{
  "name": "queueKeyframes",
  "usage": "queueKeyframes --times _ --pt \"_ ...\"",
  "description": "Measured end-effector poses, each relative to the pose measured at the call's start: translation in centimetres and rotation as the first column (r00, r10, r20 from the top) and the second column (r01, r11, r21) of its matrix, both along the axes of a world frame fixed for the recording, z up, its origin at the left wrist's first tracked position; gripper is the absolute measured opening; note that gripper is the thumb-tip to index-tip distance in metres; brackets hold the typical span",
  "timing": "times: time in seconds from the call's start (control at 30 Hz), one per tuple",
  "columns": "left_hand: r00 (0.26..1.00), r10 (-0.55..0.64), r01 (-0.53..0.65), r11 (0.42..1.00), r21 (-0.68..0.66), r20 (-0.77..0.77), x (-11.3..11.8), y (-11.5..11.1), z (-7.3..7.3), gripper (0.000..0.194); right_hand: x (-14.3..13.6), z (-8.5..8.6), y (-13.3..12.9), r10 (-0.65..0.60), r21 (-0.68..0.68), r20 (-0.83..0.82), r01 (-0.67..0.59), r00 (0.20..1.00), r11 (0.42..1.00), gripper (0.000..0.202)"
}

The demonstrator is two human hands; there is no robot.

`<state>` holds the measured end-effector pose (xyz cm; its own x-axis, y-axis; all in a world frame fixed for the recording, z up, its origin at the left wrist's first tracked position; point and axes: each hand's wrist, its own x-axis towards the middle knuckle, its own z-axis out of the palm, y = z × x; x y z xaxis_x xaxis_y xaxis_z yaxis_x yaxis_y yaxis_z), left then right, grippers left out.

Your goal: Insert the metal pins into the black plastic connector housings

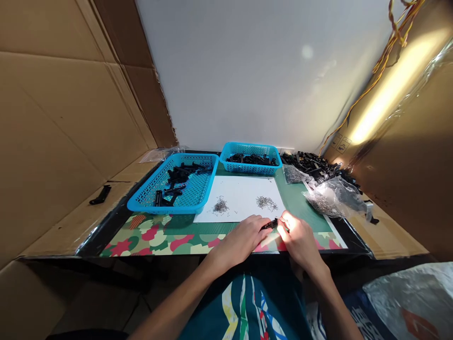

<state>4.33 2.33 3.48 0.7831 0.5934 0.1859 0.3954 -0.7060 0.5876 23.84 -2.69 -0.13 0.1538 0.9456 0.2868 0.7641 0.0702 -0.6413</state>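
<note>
Near the table's front edge, my left hand (pixel 247 236) is closed around a small black plastic part (pixel 271 224). My right hand (pixel 297 237) meets it from the other side, thumb and fingertips pinched together at the part's right end. Whatever sits between those right fingertips is too small to make out. Just beyond the hands, a white sheet (pixel 242 189) carries two little piles of tiny metal pieces, a darker pile (pixel 221 206) on the left and a looser pile (pixel 266 203) on the right.
A blue basket (pixel 141 196) with several black parts stands at the left. Behind the sheet is a second blue basket (pixel 253 170), fuller. Loose black parts (pixel 311 165) are heaped at the back right, beside clear bags (pixel 325 200) of small pieces. Cardboard walls flank the table.
</note>
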Motion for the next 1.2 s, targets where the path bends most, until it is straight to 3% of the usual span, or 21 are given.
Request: queueKeyframes --times 0.23,0.37,0.5,0.67,0.8,0.87,1.2 --pt "1.0 0.013 -0.014 0.999 0.045 0.01 -0.1 -0.3 -0.8 0.034 0.4 1.0 -0.5 0.022 -0.047 -0.051 -0.024 0.998 0.999 0.035" --pt "1.0 0.026 -0.026 0.997 0.069 0.001 -0.2 -0.5 -1.0 0.033 1.6 1.9 -0.7 0.069 -0.105 -0.124 -0.082 0.99 0.991 0.027" --pt "0.998 0.048 -0.049 0.998 0.029 0.033 -0.1 -0.5 -0.8 0.034 2.9 2.3 -0.6 0.124 -0.05 -0.214 -0.137 0.969 0.989 0.039" --pt "0.998 0.064 -0.064 0.998 0.01 0.021 0.0 -0.4 -0.6 0.034 3.0 1.5 -0.3 0.025 0.105 -0.31 0.009 0.95 0.994 0.034" --pt "0.998 0.068 -0.068 0.997 0.022 -0.005 0.1 -0.5 -0.5 0.036 1.4 1.2 -0.1 -0.124 0.068 -0.574 0.199 0.809 0.978 0.027" --pt "0.998 0.07 -0.07 0.997 0.029 -0.007 0.1 -0.5 -0.5 0.035 0.5 1.4 0.0 -0.16 0.045 -0.626 0.24 0.764 0.97 0.021" --pt "0.998 0.055 -0.055 0.997 0.048 0.011 0.2 -0.4 -0.9 0.031 0.1 1.3 0.8 -0.146 0.042 -0.535 0.199 0.832 0.979 0.023"
